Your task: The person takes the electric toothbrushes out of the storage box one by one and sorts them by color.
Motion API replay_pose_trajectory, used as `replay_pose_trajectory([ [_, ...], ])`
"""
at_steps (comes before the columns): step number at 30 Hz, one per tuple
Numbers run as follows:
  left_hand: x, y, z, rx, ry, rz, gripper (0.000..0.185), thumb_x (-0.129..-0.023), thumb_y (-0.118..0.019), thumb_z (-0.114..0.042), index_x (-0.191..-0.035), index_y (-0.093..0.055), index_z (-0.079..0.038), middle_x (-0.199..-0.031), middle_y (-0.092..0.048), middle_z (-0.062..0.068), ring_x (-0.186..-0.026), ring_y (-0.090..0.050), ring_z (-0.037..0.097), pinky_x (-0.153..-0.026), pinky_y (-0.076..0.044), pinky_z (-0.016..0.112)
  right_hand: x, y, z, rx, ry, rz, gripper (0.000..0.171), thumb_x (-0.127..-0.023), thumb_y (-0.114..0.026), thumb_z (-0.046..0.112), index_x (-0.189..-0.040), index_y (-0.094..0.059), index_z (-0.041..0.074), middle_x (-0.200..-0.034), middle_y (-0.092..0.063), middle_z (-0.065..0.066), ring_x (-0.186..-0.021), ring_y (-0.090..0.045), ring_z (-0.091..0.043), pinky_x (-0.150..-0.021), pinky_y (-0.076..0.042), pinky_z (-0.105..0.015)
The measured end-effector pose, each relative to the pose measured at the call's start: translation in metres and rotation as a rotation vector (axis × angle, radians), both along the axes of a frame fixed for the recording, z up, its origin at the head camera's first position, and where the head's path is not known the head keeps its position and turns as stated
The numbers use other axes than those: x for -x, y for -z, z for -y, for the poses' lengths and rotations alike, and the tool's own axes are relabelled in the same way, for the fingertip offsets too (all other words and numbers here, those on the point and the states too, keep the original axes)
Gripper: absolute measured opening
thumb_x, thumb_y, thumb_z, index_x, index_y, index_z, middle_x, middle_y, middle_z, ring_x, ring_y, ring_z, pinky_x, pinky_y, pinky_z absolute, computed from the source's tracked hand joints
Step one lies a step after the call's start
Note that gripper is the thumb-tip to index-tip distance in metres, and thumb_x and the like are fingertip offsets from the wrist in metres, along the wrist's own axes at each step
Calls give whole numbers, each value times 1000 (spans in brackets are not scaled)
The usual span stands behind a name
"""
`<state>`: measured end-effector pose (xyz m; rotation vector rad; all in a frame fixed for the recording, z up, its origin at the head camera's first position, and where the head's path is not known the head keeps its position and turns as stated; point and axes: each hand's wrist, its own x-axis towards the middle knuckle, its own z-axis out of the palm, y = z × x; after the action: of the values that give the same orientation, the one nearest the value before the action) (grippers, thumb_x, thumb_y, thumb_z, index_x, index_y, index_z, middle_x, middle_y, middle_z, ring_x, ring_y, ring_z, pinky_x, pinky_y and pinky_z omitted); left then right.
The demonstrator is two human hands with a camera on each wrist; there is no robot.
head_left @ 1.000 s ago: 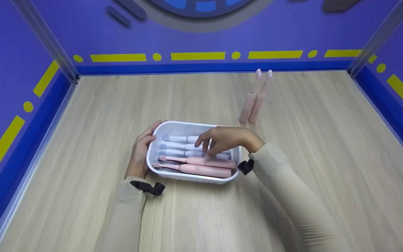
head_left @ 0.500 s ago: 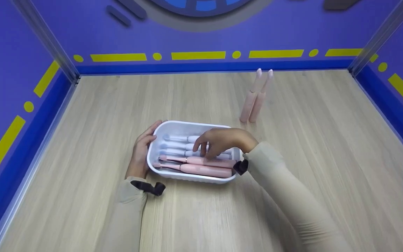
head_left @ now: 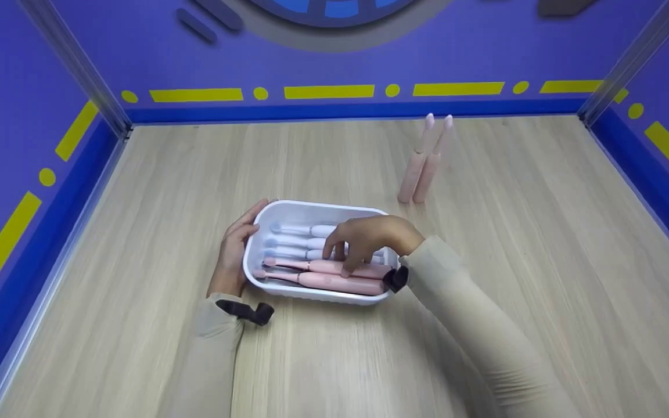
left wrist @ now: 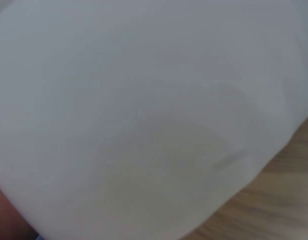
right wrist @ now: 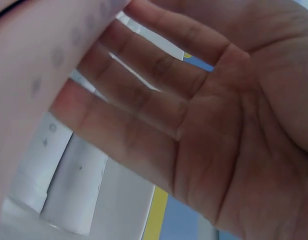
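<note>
A pale wood-grain tabletop (head_left: 311, 360) is spreading under everything I'm working with from over here; the white plastic bin (head_left: 311, 213) is sitting on it. My left hand (head_left: 232, 252) is holding the bin's left end, its thumb lying at the rim and its fingers bracing the outer wall; my right hand (head_left: 366, 237) is hanging inside the bin's right half, fingers bent and only narrowly parted from the thumb, pinching the handle of the inner pink electric toothbrush (head_left: 324, 266); how firmly, I cannot tell. I'm judging the step in hand to be taking that toothbrush out; the next move is calling, I reckon, for a sure pinch and a lift clear of the bin's rim without dragging its neighbours. Beyond the bin's far right corner, two upright pink electric toothbrushes (head_left: 411, 177) are standing side by side; within the bin, the outer pink electric toothbrush (head_left: 340, 283) is lying along the near wall, the inner one just beyond it; three white electric toothbrushes (head_left: 294, 241) are lying toward the far wall, their handles partly hiding behind my hand.
</note>
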<state>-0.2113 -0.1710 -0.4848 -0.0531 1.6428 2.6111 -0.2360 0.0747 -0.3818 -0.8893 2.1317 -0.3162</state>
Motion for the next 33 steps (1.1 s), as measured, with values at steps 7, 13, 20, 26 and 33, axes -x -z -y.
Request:
replay_pose_trajectory([
  [7,-1,-1,0,6,6,1,55,-91,-28,1,-146,-37,1,-153,-37,12,-145,-28,17,-121,-17,31,-1,0,0,-24,8,-2,34,-82,-72,14,-115,-66,15,-105,-64,-2,-72,-60,-13,-63,-51,-23],
  [13,-1,-1,1,31,8,14,55,-91,-30,0,-146,-39,-2,-153,-38,10,-145,-28,15,-121,-17,30,0,1,-1,-14,-23,-23,32,-81,-73,13,-113,-67,11,-99,-65,-3,-68,-58,-10,-61,-48,-21],
  [20,0,0,0,10,-3,-2,55,-91,-29,2,-145,-38,1,-153,-37,13,-145,-27,18,-121,-16,31,0,2,-3,6,-51,-37,29,-80,-73,12,-108,-68,9,-94,-66,-3,-67,-57,-8,-60,-48,-19],
  [26,0,0,0,10,3,29,54,-92,-29,0,-145,-40,-2,-153,-38,9,-145,-28,16,-121,-17,30,0,2,-4,-20,-49,-44,32,-82,-71,15,-113,-68,12,-100,-66,-2,-71,-58,-8,-64,-48,-20],
  [33,0,-1,0,9,16,30,55,-93,-27,0,-146,-38,-2,-155,-35,8,-146,-26,17,-121,-16,31,0,3,-4,-12,-38,-49,29,-82,-69,13,-111,-67,12,-98,-64,-1,-72,-57,-8,-65,-46,-19],
])
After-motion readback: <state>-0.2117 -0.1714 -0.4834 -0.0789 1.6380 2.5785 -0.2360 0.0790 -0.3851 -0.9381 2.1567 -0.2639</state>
